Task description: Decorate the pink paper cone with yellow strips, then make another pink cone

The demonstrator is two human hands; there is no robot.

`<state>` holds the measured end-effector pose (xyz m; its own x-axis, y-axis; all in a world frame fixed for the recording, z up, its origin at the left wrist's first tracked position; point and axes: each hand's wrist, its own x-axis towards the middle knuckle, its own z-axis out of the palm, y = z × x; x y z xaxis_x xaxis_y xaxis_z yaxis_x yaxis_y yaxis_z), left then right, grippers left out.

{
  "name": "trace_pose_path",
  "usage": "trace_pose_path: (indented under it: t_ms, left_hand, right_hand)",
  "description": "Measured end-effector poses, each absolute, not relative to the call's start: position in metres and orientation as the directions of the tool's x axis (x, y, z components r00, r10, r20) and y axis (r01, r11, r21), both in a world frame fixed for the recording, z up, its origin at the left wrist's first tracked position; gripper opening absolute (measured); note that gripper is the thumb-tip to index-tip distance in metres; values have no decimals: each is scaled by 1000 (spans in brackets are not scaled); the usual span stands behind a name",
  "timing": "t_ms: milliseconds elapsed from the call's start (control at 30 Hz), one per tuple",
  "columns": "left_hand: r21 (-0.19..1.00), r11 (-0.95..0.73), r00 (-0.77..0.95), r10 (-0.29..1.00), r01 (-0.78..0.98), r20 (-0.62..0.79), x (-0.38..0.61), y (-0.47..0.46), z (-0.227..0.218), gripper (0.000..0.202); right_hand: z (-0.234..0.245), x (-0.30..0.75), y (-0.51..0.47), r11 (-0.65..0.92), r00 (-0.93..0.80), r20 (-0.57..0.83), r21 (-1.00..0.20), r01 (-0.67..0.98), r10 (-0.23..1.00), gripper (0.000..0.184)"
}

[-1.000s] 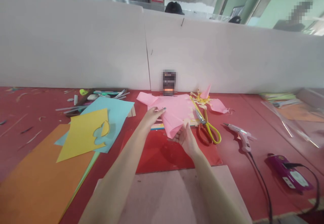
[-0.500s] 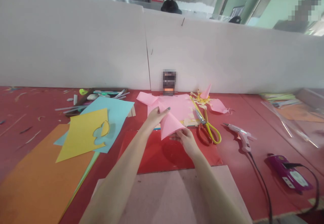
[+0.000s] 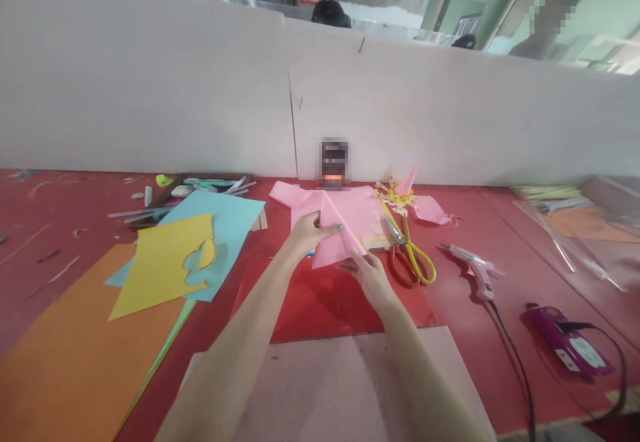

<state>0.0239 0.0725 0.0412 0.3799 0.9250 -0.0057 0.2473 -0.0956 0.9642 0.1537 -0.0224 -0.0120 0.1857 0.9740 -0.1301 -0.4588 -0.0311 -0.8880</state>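
A piece of pink paper (image 3: 333, 245), folded into a pointed cone-like shape, is held between my two hands above the table. My left hand (image 3: 307, 234) pinches its left side, thumb lying across the front. At the lower right edge, the fingers of my right hand (image 3: 369, 274) grip the paper. Behind it lies a flat pink sheet (image 3: 357, 205). Beneath is a red board (image 3: 325, 305). Scissors (image 3: 411, 255) with one red and one yellow handle lie close to my right hand. A small pink paper cone (image 3: 407, 182) stands among yellow scraps.
To the right lie a glue gun (image 3: 475, 269) with a cable and a purple power strip (image 3: 570, 345). Yellow paper (image 3: 165, 262), blue paper (image 3: 240, 219) and orange paper (image 3: 65, 342) overlap on the left. A white partition (image 3: 200, 95) closes off the back.
The pink paper has turned in my hands: its tip now points up and its right edge is folded over. My left thumb has slid across its front.
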Motion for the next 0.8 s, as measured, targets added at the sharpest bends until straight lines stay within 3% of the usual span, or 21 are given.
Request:
trace_pose_path:
  t_ms: [167,600,800]
  left_hand:
    - [955,-99,337,942,280,-1,26,71,42,36]
    - [928,-167,302,951,333,63,21,70,51,43]
    - [985,-68,265,964,160,24,19,69,56,39]
  right_hand:
    - [-18,158,-19,-31,249,-164,-885,-464,954,25]
    - [-16,158,-21,-34,257,-154,-907,-419,954,27]
    - [-17,159,-21,-53,190,-135,-922,-383,972,26]
